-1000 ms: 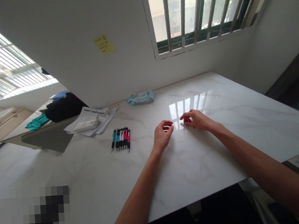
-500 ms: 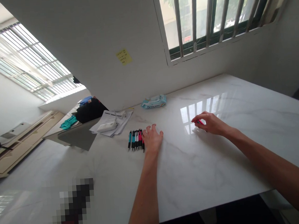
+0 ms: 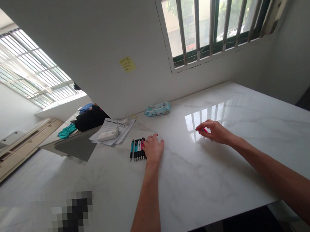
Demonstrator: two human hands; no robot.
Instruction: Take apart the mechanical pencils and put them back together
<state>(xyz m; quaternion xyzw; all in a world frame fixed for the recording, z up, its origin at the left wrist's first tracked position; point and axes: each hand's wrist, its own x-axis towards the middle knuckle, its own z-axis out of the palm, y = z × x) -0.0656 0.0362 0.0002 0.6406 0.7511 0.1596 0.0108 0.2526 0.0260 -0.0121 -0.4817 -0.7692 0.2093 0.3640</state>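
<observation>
A row of slim pens (image 3: 137,150) with black grips lies side by side on the marble-patterned table. Teal ones are at the left, paler ones in the middle and pink at the right. My left hand (image 3: 153,149) rests at the right end of this row, fingers spread, partly covering the pink pens. Well to the right, my right hand (image 3: 216,132) is closed in a pinch just over the tabletop. Between its thumb and fingers a bit of a pink pen (image 3: 204,130) shows; the hand hides most of it.
Behind the pens, a pack of wet wipes (image 3: 157,109) lies near the wall. Papers (image 3: 111,127) with a white device (image 3: 108,134) on them are at the left, beside a grey panel (image 3: 75,147). A yellow note (image 3: 127,64) sticks to the wall. A blurred-out dark object (image 3: 74,219) is at lower left.
The whole view has shifted slightly, so things appear a little lower and further left. Both hands keep nearly the same pose and place on the table.
</observation>
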